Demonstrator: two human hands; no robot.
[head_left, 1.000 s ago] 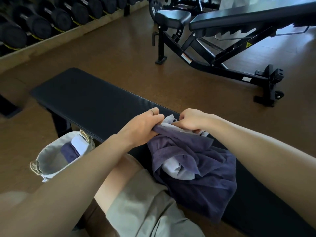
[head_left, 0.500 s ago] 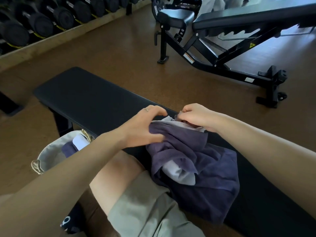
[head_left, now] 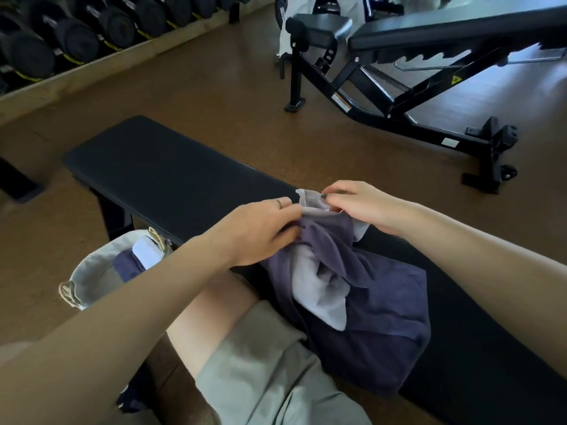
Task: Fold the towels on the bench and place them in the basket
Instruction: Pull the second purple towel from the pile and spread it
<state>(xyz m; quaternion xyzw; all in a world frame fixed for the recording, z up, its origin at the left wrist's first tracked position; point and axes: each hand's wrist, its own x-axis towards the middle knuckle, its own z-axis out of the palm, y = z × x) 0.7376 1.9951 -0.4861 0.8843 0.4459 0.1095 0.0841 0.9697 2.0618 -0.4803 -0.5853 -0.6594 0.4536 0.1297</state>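
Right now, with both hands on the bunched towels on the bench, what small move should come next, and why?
Probably draw the pale towel free of the purple towel. The left hand and right hand both pinch cloth at the heap's far edge, the two towels are tangled, and neither is folded.

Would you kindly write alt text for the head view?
Both hands, left and right, pinch a crumpled purple and white towel pile on a black bench. A basket holding towels stands on the floor at the left.
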